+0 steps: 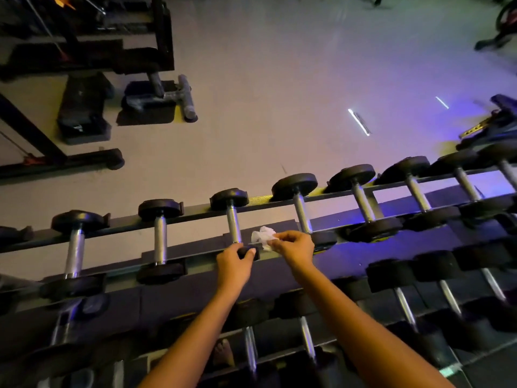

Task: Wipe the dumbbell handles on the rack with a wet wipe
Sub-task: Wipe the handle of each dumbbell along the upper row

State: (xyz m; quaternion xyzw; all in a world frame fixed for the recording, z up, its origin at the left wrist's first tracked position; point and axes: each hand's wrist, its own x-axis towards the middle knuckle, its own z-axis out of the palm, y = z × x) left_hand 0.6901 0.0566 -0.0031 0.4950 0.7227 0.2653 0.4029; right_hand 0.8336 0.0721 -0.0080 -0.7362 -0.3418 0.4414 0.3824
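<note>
Gripping dumbbell (234,219) near head, left hand (233,266); handle runs away; right hand (293,247) pinches wet wipe (263,235).

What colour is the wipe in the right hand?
White; the crumpled wet wipe pinched in the right hand shows clearly in the head view.

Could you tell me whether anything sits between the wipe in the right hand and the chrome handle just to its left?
Nothing visible does. The right hand pinches the wet wipe beside the dumbbell handle, with only open gap between. The left hand grips that dumbbell's near head, below the handle.
</note>
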